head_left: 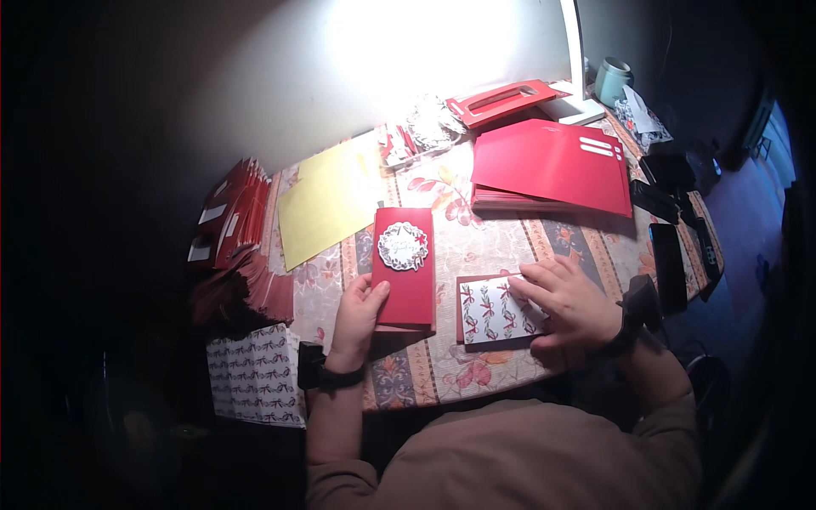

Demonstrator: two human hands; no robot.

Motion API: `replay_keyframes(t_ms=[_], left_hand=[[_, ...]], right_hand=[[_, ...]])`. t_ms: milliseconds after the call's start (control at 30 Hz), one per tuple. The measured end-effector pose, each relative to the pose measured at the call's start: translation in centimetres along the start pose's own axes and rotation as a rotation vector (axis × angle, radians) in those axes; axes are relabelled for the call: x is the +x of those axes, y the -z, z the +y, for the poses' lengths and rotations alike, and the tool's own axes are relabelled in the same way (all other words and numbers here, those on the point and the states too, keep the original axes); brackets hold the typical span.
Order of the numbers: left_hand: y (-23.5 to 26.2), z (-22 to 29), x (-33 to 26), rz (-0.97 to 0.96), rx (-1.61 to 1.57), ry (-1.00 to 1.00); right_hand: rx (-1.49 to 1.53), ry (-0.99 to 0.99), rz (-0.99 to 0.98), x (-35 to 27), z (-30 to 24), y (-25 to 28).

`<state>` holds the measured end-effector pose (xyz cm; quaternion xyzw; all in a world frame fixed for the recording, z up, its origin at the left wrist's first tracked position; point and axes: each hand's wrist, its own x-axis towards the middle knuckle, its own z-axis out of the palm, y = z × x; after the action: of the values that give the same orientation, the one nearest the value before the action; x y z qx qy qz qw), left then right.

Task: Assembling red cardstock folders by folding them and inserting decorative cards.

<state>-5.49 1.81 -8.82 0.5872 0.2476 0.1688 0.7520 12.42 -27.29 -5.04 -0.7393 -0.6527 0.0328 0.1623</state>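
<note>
My left hand (360,313) grips the lower left edge of an upright red card (405,293), thumb on its front. A round white wreath cutout (403,246) with a small red accent sits on the card's upper half. To the right, my right hand (568,304) rests with fingers spread over the right end of a white patterned card (489,310) with red bows and green sprigs. Red edging shows at this card's left side. My right hand covers its right end, so I cannot see what lies beneath the palm.
Large red card sheets (544,166) are stacked at the back right, below a red frame-like piece (510,102) and a white lamp (576,59). A yellow sheet (327,204) lies back left. Red folded pieces (234,217) and a patterned box (255,374) stand left; a phone (668,268) lies right.
</note>
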Motion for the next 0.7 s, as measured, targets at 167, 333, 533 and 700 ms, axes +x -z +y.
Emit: replay_keyframes(t_ms=[167, 333, 533, 700], left_hand=[[1.7, -0.6, -0.1, 0.009, 0.177, -0.012], [0.2, -0.5, -0.9, 0.045, 0.244, -0.059], [-2.0, 0.9, -3.6, 0.060, 0.643, -0.117], [-3.4, 2.0, -5.3, 0.172, 1.251, -0.333]], right_hand=[[0.102, -0.033, -0.079, 0.5, 0.7, 0.2], [0.057, -0.081, -0.105, 0.6, 2.1, 1.2], [-0.059, -0.186, -0.166, -0.7, 4.1, 2.5], [-0.056, -0.229, -0.203, -1.2, 4.1, 3.5]])
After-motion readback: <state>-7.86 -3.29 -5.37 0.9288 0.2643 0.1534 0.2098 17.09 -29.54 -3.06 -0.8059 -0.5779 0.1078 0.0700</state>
